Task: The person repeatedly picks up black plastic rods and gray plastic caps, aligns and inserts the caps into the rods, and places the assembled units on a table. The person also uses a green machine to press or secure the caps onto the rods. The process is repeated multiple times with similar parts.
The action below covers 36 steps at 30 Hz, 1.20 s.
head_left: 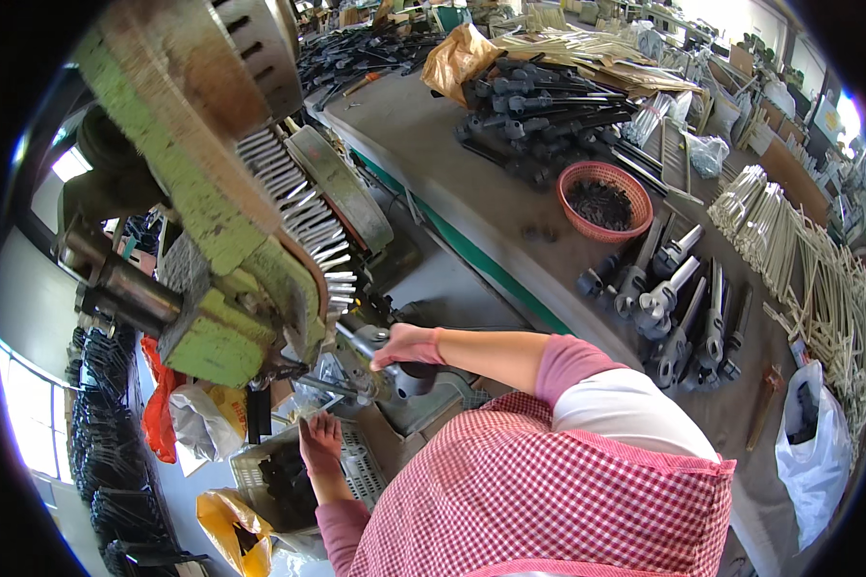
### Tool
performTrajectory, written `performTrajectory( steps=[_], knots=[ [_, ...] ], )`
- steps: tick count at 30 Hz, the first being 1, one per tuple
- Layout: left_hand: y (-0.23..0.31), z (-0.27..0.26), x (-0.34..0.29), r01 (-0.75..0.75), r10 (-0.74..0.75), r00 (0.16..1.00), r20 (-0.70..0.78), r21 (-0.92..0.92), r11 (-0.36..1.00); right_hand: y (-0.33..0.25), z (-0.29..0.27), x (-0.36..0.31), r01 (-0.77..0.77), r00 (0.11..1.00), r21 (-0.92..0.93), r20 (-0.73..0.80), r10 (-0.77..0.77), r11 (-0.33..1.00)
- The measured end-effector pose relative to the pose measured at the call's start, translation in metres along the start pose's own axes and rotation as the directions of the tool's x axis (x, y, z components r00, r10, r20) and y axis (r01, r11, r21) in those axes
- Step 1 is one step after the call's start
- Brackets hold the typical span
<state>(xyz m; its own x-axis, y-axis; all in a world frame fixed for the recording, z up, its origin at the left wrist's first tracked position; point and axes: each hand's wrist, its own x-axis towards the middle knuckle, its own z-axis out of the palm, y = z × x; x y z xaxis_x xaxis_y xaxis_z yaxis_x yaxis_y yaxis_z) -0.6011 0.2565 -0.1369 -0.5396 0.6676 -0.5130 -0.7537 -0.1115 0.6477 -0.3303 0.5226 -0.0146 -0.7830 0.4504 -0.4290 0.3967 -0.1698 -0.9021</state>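
My right hand [409, 347] is closed around a grey metal tube part with a thick round end [413, 381], beside the green press machine [231, 250]. The thin end of this part points up toward the machine's row of silver metal pins [303, 207]. My left hand [321, 443] is lower and to the left, its fingers stretched out, with nothing visible in it. Below it stands a pale plastic basket [361, 457] with dark small parts inside.
On the long table to the right lie a red basket [570, 217] of small black parts, several grey tube parts [659, 298], a heap of dark ones [539, 106] and bundles of pale rods [789, 250]. Bags [223, 524] stand by the pale basket. Dark stacked parts [101, 433] line the left.
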Motion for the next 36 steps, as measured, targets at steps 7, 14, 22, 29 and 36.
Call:
performTrajectory(
  steps=[7, 14, 22, 29, 36],
  knots=[
    [-0.121, -0.026, -0.088, 0.042, -0.064, 0.980, -0.189, -0.120, 0.992, 0.118, -0.118, -0.063, 0.334, 0.932, 0.694, -0.342, -0.116, 0.638],
    [-0.176, 0.077, -0.084, 0.222, -0.144, 0.932, -0.333, 0.209, 0.952, 0.102, -0.349, -0.061, 0.639, 0.508, 0.430, -0.859, 0.070, 0.637],
    [-0.183, 0.155, -0.073, 0.284, -0.107, 0.934, -0.342, 0.525, 0.802, 0.043, -0.523, 0.001, 0.496, 0.170, 0.073, -0.985, -0.014, 0.865],
    [-0.177, 0.173, -0.075, 0.263, -0.051, 0.951, -0.304, 0.717, 0.645, -0.232, -0.516, -0.020, 0.691, 0.320, -0.378, -0.604, -0.730, 0.616],
    [-0.209, 0.125, -0.103, 0.238, 0.061, 0.945, -0.321, 0.804, 0.546, -0.235, -0.476, -0.042, 0.470, 0.212, -0.826, -0.238, -0.948, 0.312]
  ],
)
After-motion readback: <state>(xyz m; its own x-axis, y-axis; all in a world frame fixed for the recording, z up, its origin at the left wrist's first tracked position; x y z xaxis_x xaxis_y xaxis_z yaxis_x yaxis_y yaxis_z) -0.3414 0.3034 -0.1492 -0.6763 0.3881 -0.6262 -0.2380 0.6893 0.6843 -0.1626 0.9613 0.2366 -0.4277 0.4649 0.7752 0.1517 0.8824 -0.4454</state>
